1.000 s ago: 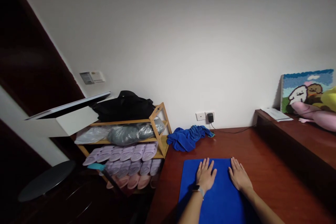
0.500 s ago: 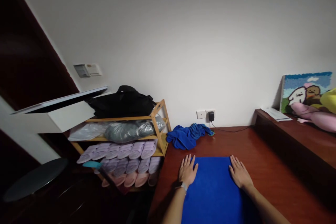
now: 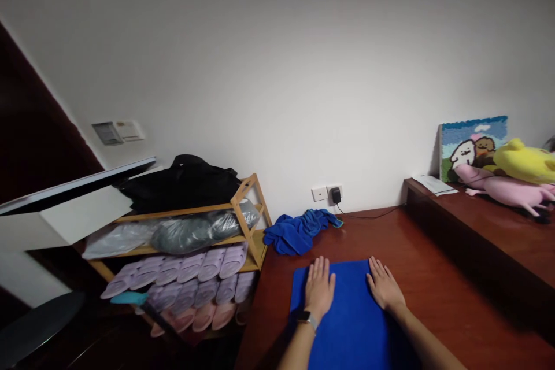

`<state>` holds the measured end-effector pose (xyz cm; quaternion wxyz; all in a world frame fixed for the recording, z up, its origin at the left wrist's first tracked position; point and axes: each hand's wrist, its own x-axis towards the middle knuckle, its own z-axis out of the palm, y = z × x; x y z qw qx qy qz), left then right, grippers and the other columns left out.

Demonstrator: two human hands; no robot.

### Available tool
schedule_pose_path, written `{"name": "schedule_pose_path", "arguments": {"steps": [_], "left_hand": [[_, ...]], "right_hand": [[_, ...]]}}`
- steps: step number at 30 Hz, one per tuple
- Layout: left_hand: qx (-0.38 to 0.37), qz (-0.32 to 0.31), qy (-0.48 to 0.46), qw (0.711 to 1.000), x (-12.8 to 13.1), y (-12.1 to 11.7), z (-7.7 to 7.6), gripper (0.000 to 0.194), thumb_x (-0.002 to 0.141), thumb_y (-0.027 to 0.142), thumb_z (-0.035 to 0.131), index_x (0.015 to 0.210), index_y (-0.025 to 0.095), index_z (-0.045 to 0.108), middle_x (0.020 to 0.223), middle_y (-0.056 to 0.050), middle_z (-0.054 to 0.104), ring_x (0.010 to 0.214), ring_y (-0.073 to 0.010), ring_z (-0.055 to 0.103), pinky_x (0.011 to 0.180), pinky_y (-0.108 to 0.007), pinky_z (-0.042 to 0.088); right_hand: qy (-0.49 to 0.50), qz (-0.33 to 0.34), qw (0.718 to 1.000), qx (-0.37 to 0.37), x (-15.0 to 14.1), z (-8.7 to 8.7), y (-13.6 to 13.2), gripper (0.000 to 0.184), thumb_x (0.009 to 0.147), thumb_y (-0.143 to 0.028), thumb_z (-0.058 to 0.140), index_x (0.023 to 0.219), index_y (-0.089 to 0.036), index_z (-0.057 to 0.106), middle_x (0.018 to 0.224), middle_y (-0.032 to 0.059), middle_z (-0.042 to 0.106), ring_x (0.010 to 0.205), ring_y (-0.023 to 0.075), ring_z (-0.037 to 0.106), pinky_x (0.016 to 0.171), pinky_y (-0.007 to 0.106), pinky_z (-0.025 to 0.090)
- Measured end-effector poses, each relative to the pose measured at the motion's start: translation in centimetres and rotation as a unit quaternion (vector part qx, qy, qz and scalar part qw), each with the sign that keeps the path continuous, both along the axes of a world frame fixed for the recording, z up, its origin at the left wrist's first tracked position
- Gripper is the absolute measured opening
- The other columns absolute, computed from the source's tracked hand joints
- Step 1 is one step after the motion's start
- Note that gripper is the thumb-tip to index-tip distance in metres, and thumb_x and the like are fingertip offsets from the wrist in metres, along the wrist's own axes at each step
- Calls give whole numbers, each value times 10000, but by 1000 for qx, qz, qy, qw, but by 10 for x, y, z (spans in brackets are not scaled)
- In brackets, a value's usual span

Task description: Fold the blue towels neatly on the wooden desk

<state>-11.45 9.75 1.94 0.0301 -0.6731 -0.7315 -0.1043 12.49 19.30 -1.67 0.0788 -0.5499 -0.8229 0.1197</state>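
Note:
A blue cloth (image 3: 351, 318) lies flat on the reddish-brown wooden table (image 3: 442, 295), its near end running out of the frame. My left hand (image 3: 319, 289) rests palm down on the cloth, inside its left edge, with the fingers stretched forward. A watch sits on that wrist. My right hand (image 3: 385, 284) lies flat across the cloth's right edge, fingers extended. Neither hand grips anything. Behind the cloth, a crumpled blue cloth (image 3: 292, 232) is bunched against the wall.
To the left stands a wooden rack (image 3: 255, 243) with several slippers (image 3: 212, 263), plastic-wrapped items and a black bag (image 3: 184, 182). A plugged-in adapter (image 3: 336, 195) trails a cable along the wall. At right, a raised ledge (image 3: 477, 214) holds plush toys (image 3: 503, 185), papers and a picture.
My left hand has moved inward from the cloth's left edge onto its surface, uncovering the far left corner. My right hand stays at the right edge. The view has turned slightly right.

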Motion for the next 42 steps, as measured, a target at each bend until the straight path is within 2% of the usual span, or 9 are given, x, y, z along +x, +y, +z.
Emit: {"name": "schedule_pose_path", "arguments": {"steps": [4,7,10,16,21,26,34,37,42], "left_hand": [[-20,-154,-41,987,84,10,-19,653,1092,488,169,1686,228,247,1731,-46,337,1617,-238,267,1333,-491,242],[-35,-162,-73,983,107,10,-32,657,1093,472,142,1695,212,180,1739,-65,309,1621,-244,248,1328,-513,257],[-50,-122,-78,988,77,0,-30,661,1095,504,129,1692,231,208,1752,-58,259,1630,-241,208,1335,-510,234],[-91,60,-44,993,-57,-52,-8,751,1080,607,161,1676,165,278,1746,-101,236,1625,-268,202,1334,-521,215],[-66,66,-41,995,-123,-104,-25,685,1089,567,233,1660,202,332,1733,-66,308,1605,-226,275,1324,-478,255],[20,70,-39,997,-124,-117,-41,585,1081,493,336,1608,266,452,1680,-43,449,1561,-232,395,1301,-487,326],[19,16,-45,999,-117,-121,-20,541,1090,495,380,1620,392,404,1681,-18,466,1557,-251,402,1286,-510,320],[8,-6,-47,999,-118,-124,-17,567,1055,587,456,1604,456,406,1691,-5,451,1570,-289,370,1282,-555,292],[-3,-28,-60,998,-116,-125,-15,709,941,745,570,1580,461,448,1700,-36,434,1581,-346,339,1272,-617,276]], "right_hand": [[-2,20,1000,8,4,-6,2,714,1035,-403,201,1667,-75,268,1749,102,236,1629,233,197,1320,426,163],[-11,29,999,14,6,-8,3,701,1030,-354,200,1660,-57,277,1749,109,227,1631,235,185,1317,421,166],[-10,14,1000,9,4,-6,1,707,1036,-371,187,1662,-51,264,1748,115,236,1628,232,201,1321,422,151],[-5,0,1000,-7,2,3,-2,721,1043,-413,157,1673,-71,232,1756,90,234,1631,215,186,1330,412,130],[-1,3,1000,6,4,-1,-1,726,1040,-417,159,1666,-65,262,1746,104,264,1625,224,212,1327,421,153],[-19,9,1000,20,6,-12,3,735,1038,-416,142,1664,-50,262,1743,108,260,1622,242,222,1321,444,180],[-54,4,998,18,6,-2,7,713,1032,-406,202,1657,-81,312,1732,121,300,1613,263,254,1305,466,217],[-40,-10,998,39,17,-5,-11,721,1044,-432,153,1674,-102,270,1751,98,250,1624,261,212,1314,484,194],[-6,16,998,59,43,-30,-62,739,1043,-511,159,1671,-153,311,1737,61,289,1622,253,223,1321,490,189]]}}
